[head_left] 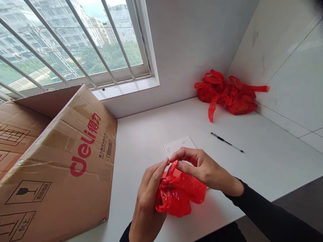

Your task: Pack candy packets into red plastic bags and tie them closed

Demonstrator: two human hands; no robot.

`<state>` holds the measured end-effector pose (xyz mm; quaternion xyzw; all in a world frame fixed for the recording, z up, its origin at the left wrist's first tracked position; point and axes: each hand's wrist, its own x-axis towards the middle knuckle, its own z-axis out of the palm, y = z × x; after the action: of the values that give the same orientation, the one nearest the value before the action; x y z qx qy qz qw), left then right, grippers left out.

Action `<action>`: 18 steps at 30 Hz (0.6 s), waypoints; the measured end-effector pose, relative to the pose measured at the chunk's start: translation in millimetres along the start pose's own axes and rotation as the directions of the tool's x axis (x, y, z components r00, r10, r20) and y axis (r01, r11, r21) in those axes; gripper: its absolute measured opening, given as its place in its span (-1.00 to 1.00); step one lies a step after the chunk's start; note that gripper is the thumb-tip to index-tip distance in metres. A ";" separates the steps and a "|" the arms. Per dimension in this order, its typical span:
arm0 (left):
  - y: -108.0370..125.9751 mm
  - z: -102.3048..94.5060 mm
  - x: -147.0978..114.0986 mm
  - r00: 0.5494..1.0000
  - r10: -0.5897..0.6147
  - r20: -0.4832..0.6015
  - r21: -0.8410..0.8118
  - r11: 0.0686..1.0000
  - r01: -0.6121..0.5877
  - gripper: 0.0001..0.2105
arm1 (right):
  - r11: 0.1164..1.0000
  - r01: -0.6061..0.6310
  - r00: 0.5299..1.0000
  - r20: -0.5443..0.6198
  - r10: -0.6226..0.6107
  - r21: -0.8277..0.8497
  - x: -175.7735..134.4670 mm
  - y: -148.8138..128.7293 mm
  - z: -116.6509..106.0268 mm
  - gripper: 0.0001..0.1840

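Observation:
A crumpled red plastic bag (185, 188) is between my two hands, above the near part of the white table. My left hand (150, 195) is closed on the bag's left side, its thumb hidden by the plastic. With thumb and forefinger, my right hand (195, 164) pinches a strip at the top of the same bag. Partly behind my hands lies a white sheet of paper (176, 144) with small handwriting. A black pen (227, 142) rests on the table to the right of the paper.
An open cardboard box (93, 161) stands at the left, beneath a barred window (101, 43). More red plastic bags (229, 95) are heaped in the far right corner against the walls. The white table's (267, 161) front edge runs diagonally at the lower right.

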<state>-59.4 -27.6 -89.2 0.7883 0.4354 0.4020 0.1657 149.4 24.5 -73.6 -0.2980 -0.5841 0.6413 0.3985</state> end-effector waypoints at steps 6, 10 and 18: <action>-0.7 -0.9 -9.4 0.994 -0.013 0.107 0.283 0.959 -0.018 -0.37 | 0.997 -0.044 0.997 -0.063 0.039 -0.065 -1.1 2.3 -0.3 -0.87; -5.2 -2.3 -12.7 0.994 0.024 0.109 0.404 0.912 -0.066 -0.37 | 0.989 -0.094 0.989 -0.129 0.079 -0.113 -4.9 7.5 -3.7 -0.86; -19.0 -3.1 -45.3 0.999 -0.050 0.017 0.361 0.932 0.041 -0.41 | 0.976 -0.192 0.912 -0.385 0.141 -0.099 -11.5 24.9 -16.8 -0.79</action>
<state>-85.7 -54.3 -121.1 0.8001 0.5178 0.3011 0.0331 165.4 23.1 -101.6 -0.4902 -0.5113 0.5630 0.4258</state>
